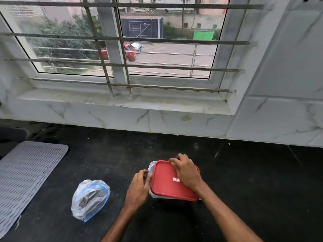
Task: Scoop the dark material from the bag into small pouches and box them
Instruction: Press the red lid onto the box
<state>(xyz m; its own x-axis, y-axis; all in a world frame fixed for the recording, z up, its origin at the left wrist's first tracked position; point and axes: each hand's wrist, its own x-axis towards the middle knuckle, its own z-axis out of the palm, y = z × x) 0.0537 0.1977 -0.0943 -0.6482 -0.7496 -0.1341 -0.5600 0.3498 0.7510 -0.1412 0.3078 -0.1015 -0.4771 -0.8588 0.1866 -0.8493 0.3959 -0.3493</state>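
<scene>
Centrally on the black counter (244, 180) stands one box (151, 167), a translucent white container with rounded corners. One red lid (166, 187) lies on top of it, not seated square: the far left corner of the box shows beyond the lid edge. The contents of the box cannot be determined, as only a grey-blue shade shows in the uncovered corner. One small white and red label (176, 179) sits on the lid near its middle.

To the left of the box and apart from it lies one bag (82, 206) of clear, crumpled plastic with a blue zip strip curving along its right side. The dark material (90, 198) is inside this bag. It appears as a black-brown mass seen through the film, and its texture is too blurred to tell.

Right hand (187, 172): rests on the far right part of the lid, fingers bent and close together, tips hooked on the lid's far edge.

Left hand (139, 187): set against the left side of the box, fingers curled round the wall just below the uncovered corner.

One grey ribbed mat (26, 177) lies at the left of the counter, well apart from the bag. Behind the counter are a marble-patterned wall and one barred window (122, 41).
</scene>
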